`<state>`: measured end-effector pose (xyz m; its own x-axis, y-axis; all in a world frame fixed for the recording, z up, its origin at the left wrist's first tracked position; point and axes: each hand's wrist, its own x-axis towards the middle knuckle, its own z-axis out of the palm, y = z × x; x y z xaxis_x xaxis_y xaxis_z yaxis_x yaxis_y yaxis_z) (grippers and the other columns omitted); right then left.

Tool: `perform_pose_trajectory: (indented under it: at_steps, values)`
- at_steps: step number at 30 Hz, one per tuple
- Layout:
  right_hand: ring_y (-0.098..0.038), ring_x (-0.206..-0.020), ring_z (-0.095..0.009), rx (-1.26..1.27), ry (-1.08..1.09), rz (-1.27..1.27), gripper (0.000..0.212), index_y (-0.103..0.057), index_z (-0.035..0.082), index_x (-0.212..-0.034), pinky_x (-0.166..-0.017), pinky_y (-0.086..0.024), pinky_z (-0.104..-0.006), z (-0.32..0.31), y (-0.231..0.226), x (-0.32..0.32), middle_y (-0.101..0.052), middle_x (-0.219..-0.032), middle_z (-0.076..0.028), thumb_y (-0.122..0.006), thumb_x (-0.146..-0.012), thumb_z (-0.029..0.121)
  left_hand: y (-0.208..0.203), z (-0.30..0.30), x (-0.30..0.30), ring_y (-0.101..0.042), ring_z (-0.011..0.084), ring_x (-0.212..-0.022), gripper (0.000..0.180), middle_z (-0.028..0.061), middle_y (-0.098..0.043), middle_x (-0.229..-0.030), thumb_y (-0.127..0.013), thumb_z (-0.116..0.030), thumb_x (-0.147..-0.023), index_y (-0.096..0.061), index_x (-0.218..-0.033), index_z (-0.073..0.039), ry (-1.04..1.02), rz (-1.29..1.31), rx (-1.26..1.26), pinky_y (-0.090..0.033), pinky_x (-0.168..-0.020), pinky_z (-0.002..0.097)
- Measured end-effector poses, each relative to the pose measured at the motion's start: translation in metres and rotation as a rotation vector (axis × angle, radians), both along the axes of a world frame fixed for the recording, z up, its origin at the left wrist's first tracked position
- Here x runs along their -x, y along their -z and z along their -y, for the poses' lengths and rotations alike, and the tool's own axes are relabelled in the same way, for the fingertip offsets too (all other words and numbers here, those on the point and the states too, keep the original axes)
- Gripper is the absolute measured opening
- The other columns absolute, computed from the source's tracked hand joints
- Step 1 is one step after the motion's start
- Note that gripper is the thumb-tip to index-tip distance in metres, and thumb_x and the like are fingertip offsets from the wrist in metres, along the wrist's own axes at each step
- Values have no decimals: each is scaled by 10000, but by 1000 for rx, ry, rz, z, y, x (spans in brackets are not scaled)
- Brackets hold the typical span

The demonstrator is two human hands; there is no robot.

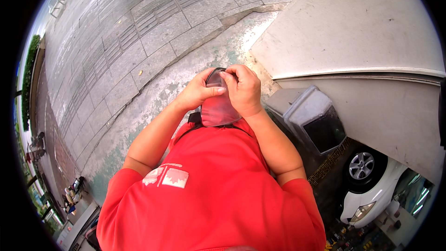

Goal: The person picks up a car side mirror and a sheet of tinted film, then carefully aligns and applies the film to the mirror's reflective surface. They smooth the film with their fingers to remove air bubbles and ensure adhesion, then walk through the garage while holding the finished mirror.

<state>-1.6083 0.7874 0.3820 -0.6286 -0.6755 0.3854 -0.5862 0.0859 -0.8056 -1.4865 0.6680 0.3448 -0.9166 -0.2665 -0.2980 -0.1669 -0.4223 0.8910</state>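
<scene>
1. At the centre of the frame, my left hand (199,92) and right hand (246,92) hold the clear dark-edged sheet (216,111) near its top, grip narrow; uneven pinching could let it slip.
2. Below my left hand, a black strap (195,118) lies by its lower edge; tugging might snag them, though I cannot tell whether they touch.
3. Left of centre, rough concrete (155,94) could scuff it if I dropped it.
</scene>
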Motion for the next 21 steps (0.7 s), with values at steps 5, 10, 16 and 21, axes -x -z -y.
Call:
perform_pose_trajectory:
  at_steps: [5, 10, 16, 21]
  values:
    - [-602, -691, -310, -11, 10, -77, 116, -622, 57, -822, -648, -460, -399, 2, 1, -1, -636, -751, -98, -731, -790, 81, -3, -1, 0, -548, 95, -930, 478, 13, -608, -1005, -787, -229, -798, -553, -1167, -34, 6, -8, 9, -466, -825, 265]
    - [-599, -675, -284, -19, 14, -141, 108, -627, 78, -819, -673, -434, -384, 2, 3, -1, -640, -751, -70, -728, -792, 103, -3, -2, -1, -550, 95, -940, 436, 17, -614, -1021, -758, -177, -818, -553, -1176, -33, -5, -14, 19, -468, -832, 266]
    - [-601, -693, -265, -19, 5, -196, 114, -630, 87, -829, -693, -418, -377, 3, 6, -2, -641, -764, -57, -730, -786, 120, -3, -2, -2, -553, 95, -939, 407, 18, -615, -1026, -725, -123, -823, -555, -1181, -29, -13, -18, 46, -467, -837, 266]
    - [-602, -707, -258, -34, 13, -270, 124, -632, 94, -844, -702, -410, -371, 4, 7, -2, -643, -773, -48, -732, -778, 129, 1, -2, -5, -558, 108, -997, 449, 30, -612, -1085, -718, -108, -828, -533, -1228, -24, -11, -14, 29, -460, -891, 282]
